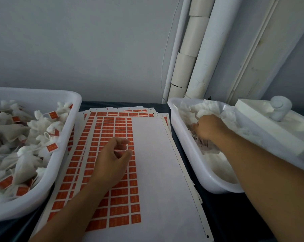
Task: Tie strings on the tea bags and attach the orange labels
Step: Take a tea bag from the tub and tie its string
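Left hand: the left hand (111, 159) hovered over the orange part of the top label sheet, fingers loosely curled with thumb and forefinger close together; whether anything was pinched between them could not be told.
Right hand: the right hand (209, 129) reached into the right tub (188, 154), fingers buried among the untied tea bags (207, 109); its grip could not be told.
Untied tea bags: crumpled white bags filled the far half of the right tub, touching and partly covering the right hand, well apart from the left hand.
Label sheets: a stack of label sheets (147, 172) lay on the dark table (217, 215) between the two tubs, long axis running near to far, leaning slightly left at the far end.
Orange labels: the orange labels (118, 198) covered the left part of the top sheet in rows; its right part was bare white.
Finished tea bags: the finished tea bags (22, 137), with orange tags attached, were heaped in the left tub (64, 154), left of the left hand.
Far right: a white block (270, 126) with a rounded knob sat beside the right tub.
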